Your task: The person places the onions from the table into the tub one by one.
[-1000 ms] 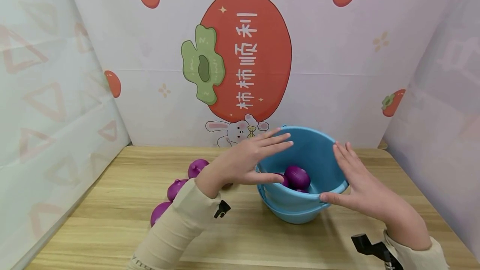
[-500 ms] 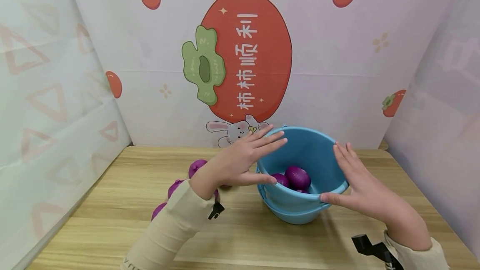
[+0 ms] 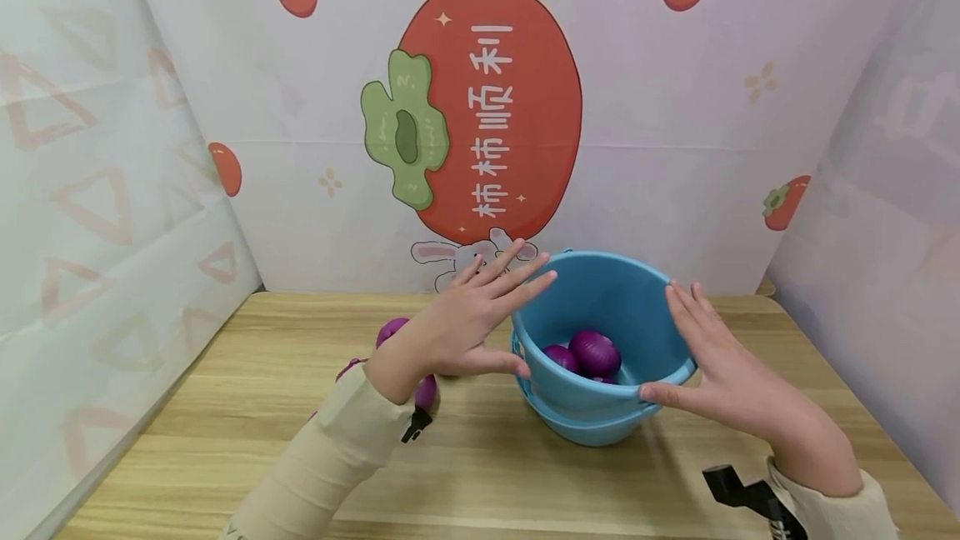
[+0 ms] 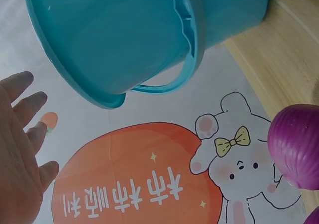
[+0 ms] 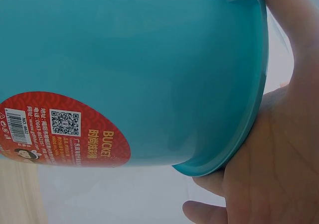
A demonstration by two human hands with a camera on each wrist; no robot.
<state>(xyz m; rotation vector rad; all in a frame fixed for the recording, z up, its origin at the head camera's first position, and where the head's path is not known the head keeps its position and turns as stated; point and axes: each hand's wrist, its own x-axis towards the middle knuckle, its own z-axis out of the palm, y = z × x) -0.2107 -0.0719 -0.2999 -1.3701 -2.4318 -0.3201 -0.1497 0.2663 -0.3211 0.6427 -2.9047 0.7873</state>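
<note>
A light blue bucket (image 3: pixel 592 422) stands on the table, with purple onions (image 3: pixel 595 353) lying in its bottom. My right hand (image 3: pixel 720 373) rests on the right side of its rim, thumb at the front and straight fingers farther back. The right wrist view shows that palm (image 5: pixel 269 174) against the rim. My left hand (image 3: pixel 457 323), fingers spread and holding nothing, hovers just left of the bucket, apart from it. Beneath and behind the left forearm, more purple onions (image 3: pixel 425 392) lie on the table, largely hidden; the left wrist view has one onion (image 4: pixel 296 147) at its right edge.
The wooden table (image 3: pixel 480 486) meets a white printed backdrop (image 3: pixel 645 90) at the back, with cloth walls at both sides. The bucket's handle (image 4: pixel 187 72) hangs down its side. A red label (image 5: pixel 65 129) is on the bucket's outer wall.
My left hand has drawn back leftward from over the bucket's rim, covering more of the onions on the table. The right hand and the bucket have stayed in place.
</note>
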